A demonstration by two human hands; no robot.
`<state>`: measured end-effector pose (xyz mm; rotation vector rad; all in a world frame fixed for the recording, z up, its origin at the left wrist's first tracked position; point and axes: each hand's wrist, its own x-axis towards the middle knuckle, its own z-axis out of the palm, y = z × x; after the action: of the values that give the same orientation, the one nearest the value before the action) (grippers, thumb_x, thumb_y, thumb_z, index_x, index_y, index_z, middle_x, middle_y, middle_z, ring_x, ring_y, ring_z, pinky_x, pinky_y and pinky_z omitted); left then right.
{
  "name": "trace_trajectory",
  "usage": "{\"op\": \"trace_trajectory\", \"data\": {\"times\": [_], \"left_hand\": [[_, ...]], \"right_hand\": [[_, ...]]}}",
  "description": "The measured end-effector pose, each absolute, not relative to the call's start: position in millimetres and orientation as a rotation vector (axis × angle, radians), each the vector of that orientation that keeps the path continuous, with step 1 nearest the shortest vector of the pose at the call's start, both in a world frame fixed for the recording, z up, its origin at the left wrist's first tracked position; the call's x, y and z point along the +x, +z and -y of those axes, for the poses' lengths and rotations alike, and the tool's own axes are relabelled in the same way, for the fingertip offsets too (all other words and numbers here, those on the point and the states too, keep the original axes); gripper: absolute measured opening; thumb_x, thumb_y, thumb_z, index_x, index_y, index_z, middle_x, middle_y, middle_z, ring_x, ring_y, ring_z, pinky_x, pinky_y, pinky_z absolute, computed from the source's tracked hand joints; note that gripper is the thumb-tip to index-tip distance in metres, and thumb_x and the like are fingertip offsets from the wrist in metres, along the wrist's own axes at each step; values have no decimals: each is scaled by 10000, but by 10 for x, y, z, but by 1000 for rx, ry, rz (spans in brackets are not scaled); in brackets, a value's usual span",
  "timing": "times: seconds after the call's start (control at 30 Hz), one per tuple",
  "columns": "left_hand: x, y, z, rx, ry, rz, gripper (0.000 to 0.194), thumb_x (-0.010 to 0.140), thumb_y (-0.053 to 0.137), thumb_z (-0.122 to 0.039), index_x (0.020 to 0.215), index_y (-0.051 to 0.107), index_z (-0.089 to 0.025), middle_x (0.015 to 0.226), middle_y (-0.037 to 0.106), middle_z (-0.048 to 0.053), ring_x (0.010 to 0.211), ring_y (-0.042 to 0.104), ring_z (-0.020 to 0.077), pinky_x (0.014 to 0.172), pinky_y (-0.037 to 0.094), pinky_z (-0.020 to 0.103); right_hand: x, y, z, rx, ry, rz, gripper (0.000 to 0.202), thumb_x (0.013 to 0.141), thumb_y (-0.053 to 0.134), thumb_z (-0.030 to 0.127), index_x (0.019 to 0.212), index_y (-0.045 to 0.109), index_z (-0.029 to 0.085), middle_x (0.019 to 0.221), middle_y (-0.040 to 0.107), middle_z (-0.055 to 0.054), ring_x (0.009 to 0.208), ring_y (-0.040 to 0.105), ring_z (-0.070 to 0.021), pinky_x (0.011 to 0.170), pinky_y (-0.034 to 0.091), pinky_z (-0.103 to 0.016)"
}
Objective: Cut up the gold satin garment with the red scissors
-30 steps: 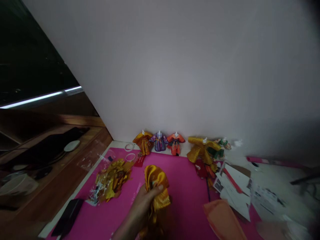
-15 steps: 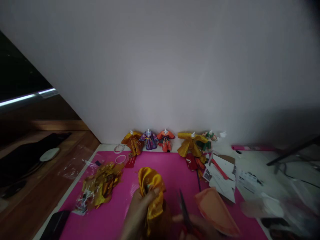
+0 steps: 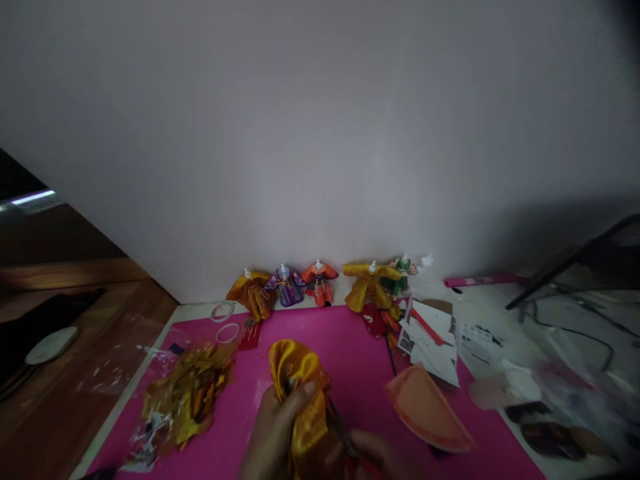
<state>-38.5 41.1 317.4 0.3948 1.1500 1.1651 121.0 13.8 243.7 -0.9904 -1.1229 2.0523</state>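
Note:
Bunched golden satin cloth (image 3: 305,367) is gripped in my left hand (image 3: 280,423), the thumb pressed over its front. My right hand (image 3: 373,453) holds scissors (image 3: 340,423) with red handles; their dark blades point up and left against the cloth's right edge. Whether the blades are cutting is hard to tell, as this area is dim and blurred. Both hands are over a pink mat (image 3: 345,333). To the right of the scissors lies a peach half-round piece (image 3: 427,407).
Small dressed figures in gold (image 3: 257,297), purple (image 3: 287,285) and orange (image 3: 320,283) robes lean along the white wall. Gold scraps (image 3: 187,393) and clear plastic lie at left. Papers (image 3: 433,340), a bottle (image 3: 505,387) and a dark cable are at right.
The scissors have moved left, from apart to up against the golden cloth's right side. My left hand keeps its hold. The camera view has turned slightly.

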Motion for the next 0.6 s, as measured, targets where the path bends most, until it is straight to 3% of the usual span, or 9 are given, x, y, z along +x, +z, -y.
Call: {"op": "trace_trajectory", "data": {"times": [0.13, 0.3, 0.43, 0.6], "left_hand": [[-357, 3118, -457, 403, 1129, -1121, 267, 610, 850, -315, 761, 707, -149, 516, 660, 5, 474, 633, 188, 486, 505, 273], [-296, 3106, -483, 402, 1145, -1145, 271, 619, 829, -301, 806, 705, -149, 576, 709, 27, 580, 706, 241, 528, 531, 289], [-282, 3122, -517, 386, 1131, -1157, 260, 642, 819, -297, 812, 674, -163, 582, 710, 17, 590, 714, 236, 520, 527, 277], [-293, 3144, -548, 402, 1099, -1144, 267, 642, 829, -324, 760, 657, -157, 647, 743, 49, 569, 712, 227, 473, 503, 259]], "right_hand": [[1128, 2537, -249, -1005, 2084, 1123, 501, 834, 579, 669, 944, 745, 210, 815, 708, -62, 822, 695, -254, 730, 538, -347], [1194, 2721, -354, -1010, 2089, 1134, 501, 885, 519, 633, 1037, 746, 212, 861, 727, -60, 865, 702, -260, 728, 541, -333], [1238, 2797, -343, -978, 1951, 1263, 612, 755, 645, 702, 1104, 724, 206, 939, 731, -72, 907, 691, -287, 732, 527, -317], [1231, 2871, -306, -943, 1884, 1332, 815, 745, 528, 828, 1217, 648, 174, 897, 696, -80, 766, 662, -232, 691, 514, -313]]}}
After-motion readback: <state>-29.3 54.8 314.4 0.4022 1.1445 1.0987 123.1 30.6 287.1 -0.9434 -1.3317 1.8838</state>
